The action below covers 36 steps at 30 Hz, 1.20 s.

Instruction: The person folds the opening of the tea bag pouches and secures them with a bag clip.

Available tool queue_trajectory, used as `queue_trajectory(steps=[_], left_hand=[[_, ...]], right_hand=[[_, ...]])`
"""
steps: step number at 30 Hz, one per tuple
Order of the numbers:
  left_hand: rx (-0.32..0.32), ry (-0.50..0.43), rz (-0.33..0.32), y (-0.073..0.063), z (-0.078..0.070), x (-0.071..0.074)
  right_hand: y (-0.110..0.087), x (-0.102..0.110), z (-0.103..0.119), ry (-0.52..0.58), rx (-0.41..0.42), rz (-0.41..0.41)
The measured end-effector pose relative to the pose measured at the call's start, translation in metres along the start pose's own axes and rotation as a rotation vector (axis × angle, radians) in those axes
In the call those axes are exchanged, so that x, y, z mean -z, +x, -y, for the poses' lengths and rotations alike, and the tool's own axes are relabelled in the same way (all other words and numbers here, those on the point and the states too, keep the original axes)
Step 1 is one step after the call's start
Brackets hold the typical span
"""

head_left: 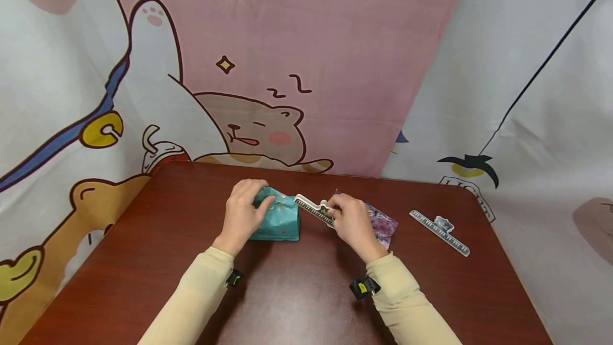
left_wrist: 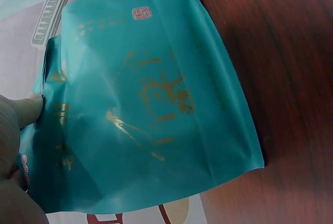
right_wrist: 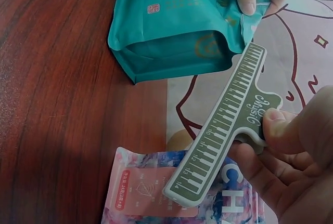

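A teal pouch (head_left: 282,220) with gold print stands on the table, its top folded over. My left hand (head_left: 243,212) pinches the folded top; in the left wrist view the thumb presses on the teal pouch (left_wrist: 130,109) near the fold. My right hand (head_left: 353,222) holds a long clip (right_wrist: 218,130) by its handle, thumb on one side and fingers on the other. Piano keys, numbers and the word Music decorate the clip. One end of it reaches the edge of the pouch's top in the right wrist view.
Beneath my right hand lies a purple and pink packet (head_left: 383,226). A second piano-key clip (head_left: 440,232) rests farther right on the brown table (head_left: 297,292). Behind the table hangs a cartoon-printed cloth (head_left: 335,68).
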<state>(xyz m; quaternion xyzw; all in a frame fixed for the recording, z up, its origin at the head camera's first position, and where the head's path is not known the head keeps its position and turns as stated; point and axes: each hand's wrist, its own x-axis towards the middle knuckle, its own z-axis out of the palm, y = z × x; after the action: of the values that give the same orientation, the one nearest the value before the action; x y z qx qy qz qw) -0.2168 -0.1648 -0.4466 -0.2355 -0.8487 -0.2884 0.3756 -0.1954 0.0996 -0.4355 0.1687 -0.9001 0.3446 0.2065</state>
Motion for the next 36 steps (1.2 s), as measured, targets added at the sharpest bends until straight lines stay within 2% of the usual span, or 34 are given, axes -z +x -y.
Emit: queue_trajectory(steps=[10,18,26,36], left_hand=[[-0.001,-0.006,0.018,-0.002,0.002,0.001],[-0.017,-0.015,0.000,-0.001,0.001,0.003],[-0.021,-0.011,0.043,-0.002,0.005,0.004],[-0.017,-0.020,0.055,-0.003,0.005,0.003]], right_hand=[[0.003,-0.001,0.003,-0.003,0.012,0.036],[0.008,-0.007,0.005,-0.007,0.059,0.016],[0.009,-0.011,0.005,-0.009,0.062,0.007],[0.013,-0.014,0.006,-0.036,0.102,0.014]])
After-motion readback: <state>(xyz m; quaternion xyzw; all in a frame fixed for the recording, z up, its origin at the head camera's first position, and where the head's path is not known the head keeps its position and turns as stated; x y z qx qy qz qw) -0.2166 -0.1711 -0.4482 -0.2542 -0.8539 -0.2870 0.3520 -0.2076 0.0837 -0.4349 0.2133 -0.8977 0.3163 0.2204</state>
